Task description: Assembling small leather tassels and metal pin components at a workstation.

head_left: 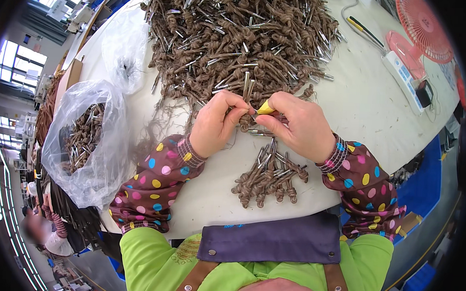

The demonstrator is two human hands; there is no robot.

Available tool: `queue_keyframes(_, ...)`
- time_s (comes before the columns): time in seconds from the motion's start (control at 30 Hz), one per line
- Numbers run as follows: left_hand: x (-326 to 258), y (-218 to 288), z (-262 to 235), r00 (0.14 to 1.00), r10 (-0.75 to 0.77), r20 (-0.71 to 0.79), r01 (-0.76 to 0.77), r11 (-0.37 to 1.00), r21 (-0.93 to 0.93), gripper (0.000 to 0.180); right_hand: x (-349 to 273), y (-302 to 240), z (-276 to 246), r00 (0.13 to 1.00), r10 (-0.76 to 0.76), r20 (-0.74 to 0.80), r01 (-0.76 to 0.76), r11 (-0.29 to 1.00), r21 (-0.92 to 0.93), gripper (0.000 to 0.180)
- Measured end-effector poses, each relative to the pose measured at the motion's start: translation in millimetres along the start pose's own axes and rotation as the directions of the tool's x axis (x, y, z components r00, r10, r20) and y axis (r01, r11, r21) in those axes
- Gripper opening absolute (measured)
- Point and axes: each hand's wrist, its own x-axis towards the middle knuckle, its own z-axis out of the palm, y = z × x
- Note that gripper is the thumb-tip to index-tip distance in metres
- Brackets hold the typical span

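Observation:
My left hand (216, 123) is closed, thumb and forefinger pinching a brown knotted cord (245, 122) with silvery tips pointing up. Close beside it, my right hand (300, 128) grips a small yellow tool (266, 108), its point turned toward the cord. The tool's working end is mostly hidden by the fingers, so its exact kind does not show. Just beyond both hands rises a big heap of similar knotted cords (232, 46) with metal tips. A smaller group of knotted cords (268, 175) lies nearer me, below my right hand.
Left on the white table (379, 120) stands a clear plastic bag (113, 140) holding more knotted cords. Loose thread trimmings (158, 134) lie by my left forearm. At the far right are a pink fan (424, 29) and a power strip (402, 80). Another person (57, 242) is at far left.

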Motion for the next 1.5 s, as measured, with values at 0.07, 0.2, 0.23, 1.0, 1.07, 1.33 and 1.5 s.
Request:
queue_keyframes(0.07, 0, 2, 0, 1.0, -0.005, 0.003, 0.005, 1.0, 0.0, 0.007, -2, -2, 1, 1.0, -0.012, -0.017, 0.011, 0.999, -0.041, 0.02)
queue_keyframes(0.2, 1, 6, 1, 0.999, -0.029, 0.018, 0.029, 0.999, 0.031, 0.008, -3, -3, 6, 0.996, -0.038, -0.075, 0.028, 0.991, -0.13, 0.021)
queue_keyframes(0.23, 1, 6, 1, 1.0, -0.015, 0.019, 0.014, 0.999, 0.052, 0.008, -3, -3, 6, 0.997, -0.038, -0.074, 0.028, 0.991, -0.129, 0.021)
queue_keyframes(1.0, 13, 5, -11, 0.908, 0.36, 0.214, -0.411, 0.864, 0.291, 0.018, 10, 7, -9, 0.941, 0.314, 0.129, -0.327, 0.737, 0.591, 0.022)
queue_keyframes(1.07, 20, 4, -24, 0.939, 0.335, 0.074, -0.331, 0.824, 0.461, 0.017, 8, 14, -11, 0.963, 0.267, -0.033, -0.181, 0.733, 0.656, 0.019)
queue_keyframes(1.33, 3, 25, -31, 0.969, -0.036, 0.244, -0.097, 0.853, 0.513, 0.021, 7, 11, -21, 0.914, 0.334, 0.229, -0.401, 0.668, 0.626, 0.022)
queue_keyframes(1.5, 6, 18, 2, 0.91, -0.02, 0.414, -0.195, 0.861, 0.47, 0.014, 7, -12, -28, 0.793, 0.071, 0.605, -0.356, 0.86, 0.365, 0.018)
